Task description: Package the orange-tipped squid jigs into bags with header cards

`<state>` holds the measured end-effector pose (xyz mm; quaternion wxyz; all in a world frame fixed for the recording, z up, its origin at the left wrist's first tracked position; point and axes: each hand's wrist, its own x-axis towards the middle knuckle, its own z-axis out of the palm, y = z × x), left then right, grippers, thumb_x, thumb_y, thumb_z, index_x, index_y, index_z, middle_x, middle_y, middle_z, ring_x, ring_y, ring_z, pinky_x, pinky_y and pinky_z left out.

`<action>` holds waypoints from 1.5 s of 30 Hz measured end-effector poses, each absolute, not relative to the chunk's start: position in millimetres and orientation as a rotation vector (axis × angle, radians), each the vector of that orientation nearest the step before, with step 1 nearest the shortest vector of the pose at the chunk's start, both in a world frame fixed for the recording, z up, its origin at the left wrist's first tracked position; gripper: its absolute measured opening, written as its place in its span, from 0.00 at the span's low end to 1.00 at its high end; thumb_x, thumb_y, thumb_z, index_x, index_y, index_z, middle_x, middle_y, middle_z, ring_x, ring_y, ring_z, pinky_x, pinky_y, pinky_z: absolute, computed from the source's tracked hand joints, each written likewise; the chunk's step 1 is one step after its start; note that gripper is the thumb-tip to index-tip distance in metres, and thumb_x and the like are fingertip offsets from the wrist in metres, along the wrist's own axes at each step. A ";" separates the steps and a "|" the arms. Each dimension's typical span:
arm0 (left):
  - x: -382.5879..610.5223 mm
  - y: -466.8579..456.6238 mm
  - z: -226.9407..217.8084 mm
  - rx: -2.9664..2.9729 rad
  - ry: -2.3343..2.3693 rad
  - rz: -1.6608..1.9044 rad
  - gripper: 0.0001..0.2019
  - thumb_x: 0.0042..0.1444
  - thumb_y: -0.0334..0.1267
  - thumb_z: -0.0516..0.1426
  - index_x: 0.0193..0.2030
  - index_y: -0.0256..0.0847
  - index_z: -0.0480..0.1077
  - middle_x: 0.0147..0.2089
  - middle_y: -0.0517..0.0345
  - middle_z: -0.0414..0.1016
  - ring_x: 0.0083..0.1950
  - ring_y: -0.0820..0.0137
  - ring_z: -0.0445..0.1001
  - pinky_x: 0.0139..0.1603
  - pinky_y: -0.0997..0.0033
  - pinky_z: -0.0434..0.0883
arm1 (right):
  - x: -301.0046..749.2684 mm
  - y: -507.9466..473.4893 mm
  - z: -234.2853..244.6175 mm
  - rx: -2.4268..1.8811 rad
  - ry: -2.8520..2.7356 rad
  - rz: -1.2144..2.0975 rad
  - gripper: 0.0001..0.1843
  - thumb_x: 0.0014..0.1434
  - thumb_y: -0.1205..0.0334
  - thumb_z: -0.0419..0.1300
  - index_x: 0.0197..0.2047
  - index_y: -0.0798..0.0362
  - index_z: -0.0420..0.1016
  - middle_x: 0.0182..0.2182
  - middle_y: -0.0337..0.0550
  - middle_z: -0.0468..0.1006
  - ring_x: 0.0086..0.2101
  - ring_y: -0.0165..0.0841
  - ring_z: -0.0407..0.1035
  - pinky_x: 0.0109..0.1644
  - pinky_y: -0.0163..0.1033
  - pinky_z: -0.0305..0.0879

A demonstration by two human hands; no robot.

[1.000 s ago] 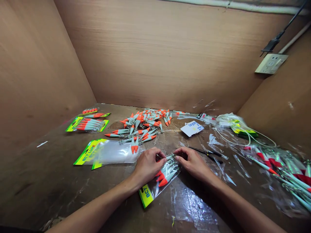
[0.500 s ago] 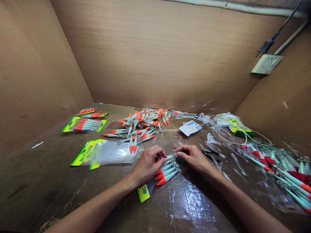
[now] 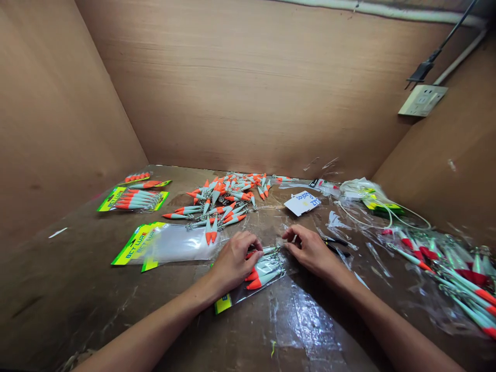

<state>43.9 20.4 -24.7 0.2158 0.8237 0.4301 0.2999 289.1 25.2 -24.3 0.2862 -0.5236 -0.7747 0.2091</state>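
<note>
In the middle of the table lies a clear bag [image 3: 248, 293] with a yellow and green header. Several orange and pale squid jigs [image 3: 265, 280] are side by side in it, their wire hooks toward the right. My left hand [image 3: 240, 258] pinches the bag with its jigs at the upper edge, thumb and fingers closed on it. Just right of the hook ends is my right hand [image 3: 310, 252]. Its thumb and forefinger are curved and apart, with nothing seen between them. The palm side of my left hand is hidden.
Loose jigs [image 3: 228, 199] are heaped behind. Flat BCT LURE bags [image 3: 170, 243] and a filled pack [image 3: 137, 199] lie left. Rightward are a white card [image 3: 303, 203], pliers [image 3: 337, 245], plastic scraps and red-white lures [image 3: 465, 274]. A socket [image 3: 423, 100] is on the wall.
My right hand has come away from the hook ends and its fingers have parted. The bag has shifted slightly up and turned a little; my left hand keeps its grip.
</note>
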 end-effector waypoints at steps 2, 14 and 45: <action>44.2 20.4 -26.0 2.284 1.205 0.818 0.02 0.60 0.32 0.58 0.37 0.43 0.72 0.37 0.59 0.74 0.41 0.67 0.72 0.43 0.69 0.66 | 286.7 23.1 -23.8 -1.390 -2.114 0.621 0.09 0.60 0.64 0.60 0.44 0.52 0.78 0.37 0.42 0.80 0.37 0.34 0.73 0.43 0.37 0.66; 43.1 18.9 -25.3 2.302 1.282 0.764 0.04 0.62 0.38 0.59 0.41 0.44 0.75 0.41 0.57 0.77 0.45 0.64 0.73 0.46 0.66 0.67 | 281.5 25.5 -30.1 -1.402 -2.115 0.602 0.08 0.59 0.67 0.59 0.41 0.52 0.78 0.36 0.41 0.80 0.35 0.34 0.73 0.41 0.36 0.65; 44.9 19.4 -27.8 2.078 1.295 0.805 0.06 0.60 0.38 0.59 0.34 0.41 0.75 0.34 0.59 0.78 0.36 0.68 0.75 0.36 0.71 0.67 | 279.6 24.6 -26.2 -1.296 -2.199 0.725 0.08 0.63 0.62 0.61 0.44 0.50 0.80 0.40 0.42 0.81 0.40 0.36 0.73 0.46 0.38 0.65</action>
